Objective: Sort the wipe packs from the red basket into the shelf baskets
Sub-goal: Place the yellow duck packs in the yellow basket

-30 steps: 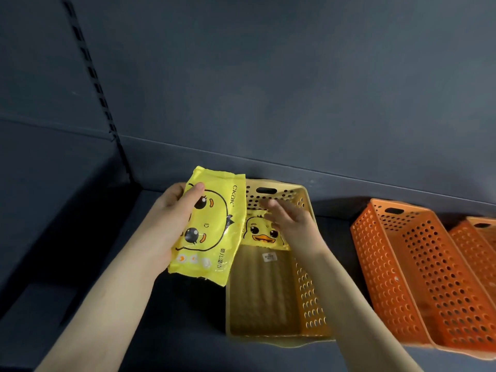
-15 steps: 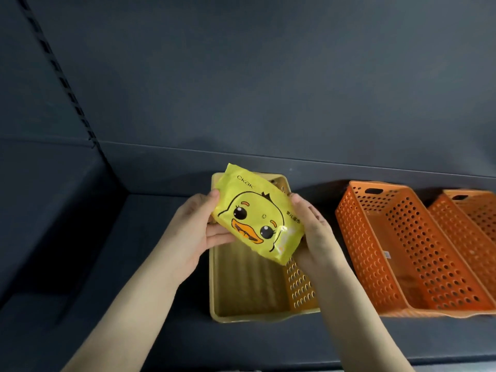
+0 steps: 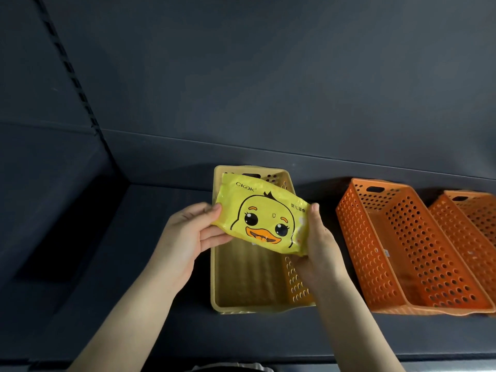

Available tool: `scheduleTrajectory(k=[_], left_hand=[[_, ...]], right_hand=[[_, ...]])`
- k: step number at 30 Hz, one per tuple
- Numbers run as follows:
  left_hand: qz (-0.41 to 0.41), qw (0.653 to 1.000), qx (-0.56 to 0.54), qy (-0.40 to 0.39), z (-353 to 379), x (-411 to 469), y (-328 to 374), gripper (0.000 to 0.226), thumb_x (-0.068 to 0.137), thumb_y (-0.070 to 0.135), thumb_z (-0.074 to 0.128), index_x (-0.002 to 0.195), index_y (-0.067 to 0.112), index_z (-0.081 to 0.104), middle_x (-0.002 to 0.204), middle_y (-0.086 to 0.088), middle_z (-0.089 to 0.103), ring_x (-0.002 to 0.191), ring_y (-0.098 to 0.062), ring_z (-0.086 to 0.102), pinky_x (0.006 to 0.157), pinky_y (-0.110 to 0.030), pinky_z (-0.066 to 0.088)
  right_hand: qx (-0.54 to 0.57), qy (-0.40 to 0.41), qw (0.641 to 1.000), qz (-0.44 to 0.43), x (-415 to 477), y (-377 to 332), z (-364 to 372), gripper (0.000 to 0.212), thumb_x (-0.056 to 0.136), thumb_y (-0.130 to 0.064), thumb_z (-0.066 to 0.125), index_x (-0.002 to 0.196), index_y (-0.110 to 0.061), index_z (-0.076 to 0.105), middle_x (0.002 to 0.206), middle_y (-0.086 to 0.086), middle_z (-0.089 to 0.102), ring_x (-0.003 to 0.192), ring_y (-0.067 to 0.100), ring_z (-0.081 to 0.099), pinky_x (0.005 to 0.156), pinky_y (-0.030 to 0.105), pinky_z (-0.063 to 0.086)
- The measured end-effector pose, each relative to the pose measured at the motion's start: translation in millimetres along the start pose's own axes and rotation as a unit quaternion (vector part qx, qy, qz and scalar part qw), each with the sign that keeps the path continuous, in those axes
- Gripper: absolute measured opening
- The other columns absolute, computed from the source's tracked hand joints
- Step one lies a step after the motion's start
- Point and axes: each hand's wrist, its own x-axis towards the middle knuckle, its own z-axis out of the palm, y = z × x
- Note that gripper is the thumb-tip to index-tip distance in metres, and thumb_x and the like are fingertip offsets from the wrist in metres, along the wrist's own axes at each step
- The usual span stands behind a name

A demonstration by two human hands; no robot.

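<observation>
Both hands held one yellow wipe pack (image 3: 264, 220) flat above the yellow basket (image 3: 218, 277), the printed duck face turned up toward the person. The left hand (image 3: 188, 237) pinched the pack's left edge, thumb on top and fingers curled beneath; the right hand (image 3: 318, 247) cupped the right end, thumb along the side and fingers underneath. It looked like a two-sided hold chosen to keep a soft, floppy packet level, so that it could be lowered square into the basket rather than dropped in crooked.

The pack hovered over the far half of the yellow basket, tilted a little down to the right and not touching the rim as far as I could tell. Whether anything lay in the far part beneath it I could not tell, since the pack hid that spot; the near part of the basket floor showed bare.

To the right on the same dark shelf (image 3: 107, 304) stood an orange basket (image 3: 397, 253), and just beside it a second orange basket (image 3: 467, 226) ran off the right edge; both seemed empty where visible. Matching yellow pack to yellow basket appeared to be the sorting rule at work. The red basket named in the task was not in sight. My guess was that the pack was about to be set down, with release of both grips the remaining step.
</observation>
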Motion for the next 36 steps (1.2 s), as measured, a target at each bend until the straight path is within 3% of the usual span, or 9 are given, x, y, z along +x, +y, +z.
scheduleTrajectory(k=[5,11,13,16,20,25,29,34,36], left_hand=[[0.057,0.995,0.07,0.042,-14,2,-9,0.016,0.094,0.012,0.058,0.089,0.003,0.07,0.089,-0.01,0.076,0.086,-0.028,0.073,0.072,-0.032,0.061],[0.164,0.929,0.327,0.051,-23,5,-17,0.024,0.096,0.032,0.056,0.084,0.022,0.074,0.075,-0.002,0.068,0.071,-0.014,0.061,0.07,-0.021,0.044],[0.166,0.924,0.34,0.063,-25,10,-15,0.023,0.099,0.033,0.05,0.111,0.034,0.069,0.105,0.02,0.068,0.093,0.009,0.059,0.078,-0.003,0.038],[0.107,0.944,0.31,0.043,-25,27,-16,0.044,0.1,0.046,0.042,0.143,0.042,0.041,0.145,0.021,0.042,0.13,0.004,0.039,0.104,-0.018,0.03],[0.004,0.957,0.291,0.003,-10,47,-23,0.064,0.097,0.06,0.028,0.154,0.041,0.007,0.161,0.014,0.015,0.147,-0.014,0.021,0.115,-0.044,0.02],[0.008,0.959,0.281,-0.038,-10,58,-34,0.05,0.1,0.058,0.021,0.149,0.05,0.019,0.147,0.021,0.038,0.129,-0.003,0.036,0.105,-0.034,0.028],[0.018,0.957,0.283,-0.057,-16,62,-34,0.05,0.101,0.056,0.023,0.15,0.049,0.021,0.139,0.024,0.042,0.125,-0.002,0.039,0.099,-0.026,0.029],[0.027,0.963,0.261,-0.062,-19,68,-40,0.048,0.101,0.053,0.027,0.149,0.046,0.024,0.135,0.024,0.044,0.127,-0.003,0.042,0.107,-0.03,0.033],[0.028,0.964,0.258,-0.062,-20,70,-42,0.048,0.101,0.053,0.028,0.148,0.047,0.025,0.135,0.023,0.045,0.126,-0.002,0.043,0.107,-0.03,0.034]], right_hand=[[-0.015,0.004,1.0,-0.024,1,0,1,0.036,0.1,-0.046,0.044,0.095,-0.018,0.067,0.08,0.001,0.076,0.067,0.017,0.073,0.049,0.025,0.053],[-0.103,0.015,0.993,-0.056,0,-11,-1,0.036,0.101,-0.043,0.043,0.091,-0.018,0.067,0.072,-0.001,0.075,0.064,0.016,0.073,0.052,0.03,0.057],[-0.169,0.023,0.982,-0.087,3,-15,-4,0.045,0.101,-0.045,0.044,0.088,-0.009,0.068,0.081,0.012,0.075,0.074,0.031,0.073,0.066,0.044,0.061],[-0.304,0.013,0.944,-0.129,9,-12,-5,0.062,0.1,-0.048,0.043,0.087,0.012,0.058,0.071,0.021,0.063,0.06,0.037,0.058,0.056,0.041,0.051],[-0.416,-0.013,0.902,-0.113,15,11,11,0.043,0.102,-0.04,0.042,0.08,-0.006,0.057,0.065,0.0,0.054,0.057,0.013,0.05,0.053,0.027,0.04],[-0.47,-0.03,0.882,-0.005,33,22,24,0.041,0.099,-0.031,0.054,0.135,-0.02,0.038,0.111,-0.002,0.058,0.084,0.009,0.06,0.058,0.02,0.052],[-0.575,0.01,0.816,-0.051,41,25,26,0.066,0.093,-0.03,0.063,0.146,-0.016,0.027,0.133,0.011,0.053,0.103,0.023,0.062,0.085,0.039,0.057],[-0.75,-0.061,0.618,-0.228,37,31,22,0.054,0.087,-0.044,0.067,0.136,-0.024,0.055,0.152,0.0,0.037,0.144,0.026,0.027,0.118,0.043,0.027],[-0.746,-0.105,0.632,-0.181,38,31,20,0.054,0.086,-0.043,0.069,0.136,-0.029,0.055,0.145,-0.004,0.045,0.137,0.022,0.037,0.113,0.042,0.035]])
